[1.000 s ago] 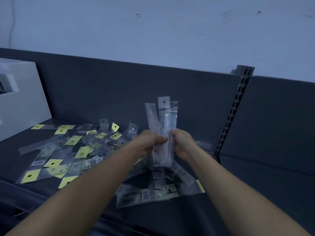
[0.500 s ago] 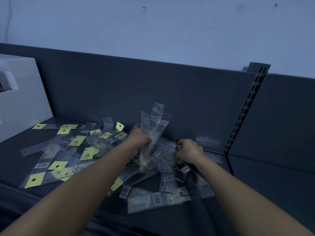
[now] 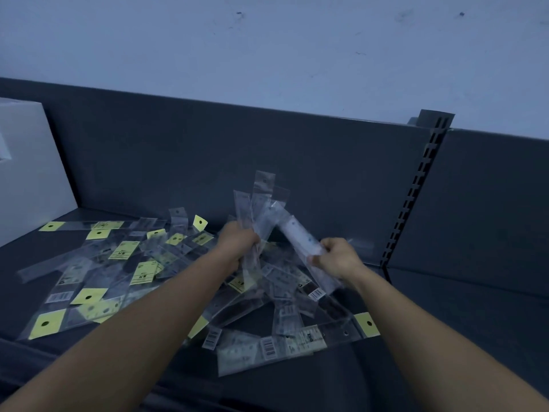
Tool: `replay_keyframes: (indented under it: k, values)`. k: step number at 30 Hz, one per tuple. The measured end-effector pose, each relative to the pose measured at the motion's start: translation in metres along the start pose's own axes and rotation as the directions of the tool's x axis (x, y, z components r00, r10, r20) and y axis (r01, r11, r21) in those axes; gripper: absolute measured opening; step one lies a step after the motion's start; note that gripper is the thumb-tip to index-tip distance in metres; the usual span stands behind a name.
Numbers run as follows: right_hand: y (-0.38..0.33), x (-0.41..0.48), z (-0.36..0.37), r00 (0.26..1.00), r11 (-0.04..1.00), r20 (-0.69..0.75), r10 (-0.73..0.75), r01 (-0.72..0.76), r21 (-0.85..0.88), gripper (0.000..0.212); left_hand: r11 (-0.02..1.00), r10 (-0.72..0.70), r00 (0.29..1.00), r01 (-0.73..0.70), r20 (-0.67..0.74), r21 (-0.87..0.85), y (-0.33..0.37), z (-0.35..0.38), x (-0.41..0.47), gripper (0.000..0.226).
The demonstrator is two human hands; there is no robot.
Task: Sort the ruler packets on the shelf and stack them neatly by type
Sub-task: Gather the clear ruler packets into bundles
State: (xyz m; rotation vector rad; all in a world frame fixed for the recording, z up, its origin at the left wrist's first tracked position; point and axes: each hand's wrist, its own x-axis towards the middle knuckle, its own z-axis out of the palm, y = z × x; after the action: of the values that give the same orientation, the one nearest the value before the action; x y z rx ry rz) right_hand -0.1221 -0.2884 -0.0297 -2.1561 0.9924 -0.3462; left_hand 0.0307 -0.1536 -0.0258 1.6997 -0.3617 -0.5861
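My left hand [image 3: 237, 242] grips a bunch of clear ruler packets [image 3: 258, 203] that stand upright above the shelf. Just to the right, my right hand [image 3: 337, 257] holds a single clear packet [image 3: 300, 237] lifted at a slant, its top end leaning toward the bunch. Under both hands lies a loose heap of clear packets with barcode labels [image 3: 279, 304]. To the left, packets with yellow header tags [image 3: 98, 269] are scattered flat over the dark shelf [image 3: 430, 322].
A white box [image 3: 26, 173] stands at the left end of the shelf. The dark back panel [image 3: 208, 156] rises behind the packets, and a slotted upright post [image 3: 416, 188] divides it at the right. The shelf's front edge runs below my forearms.
My right hand left the bunch, dropped to the heap, and now lifts one clear packet up from it. My left hand keeps hold of the upright bunch.
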Motion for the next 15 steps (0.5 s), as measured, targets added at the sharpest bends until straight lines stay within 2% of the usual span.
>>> replay_keyframes:
  k: [2,4,7,11,15]
  values:
    - [0.002,-0.004,0.000,1.000,0.989,0.012,-0.028,0.026,0.147,0.006,0.999,0.000,1.000,-0.001,-0.025,-0.036,0.000,0.003,0.001,0.015]
    - [0.002,-0.008,-0.001,0.998,0.971,0.013,-0.058,0.053,0.233,0.013,0.998,0.002,0.999,-0.005,-0.054,-0.070,0.000,0.007,0.000,0.016]
    - [-0.002,-0.015,-0.003,0.998,0.933,0.037,-0.051,0.034,0.359,0.013,0.995,0.019,0.998,-0.025,-0.067,-0.096,0.000,0.013,0.000,0.022]
    - [-0.004,-0.022,-0.006,0.996,0.826,0.089,-0.024,-0.031,0.563,0.022,0.987,0.016,0.999,-0.022,-0.039,-0.159,-0.004,0.018,-0.005,0.025]
    - [-0.013,-0.021,0.000,0.995,0.699,0.090,-0.038,-0.037,0.714,0.016,0.969,0.072,0.996,-0.060,0.044,-0.238,-0.005,0.029,-0.019,0.023]
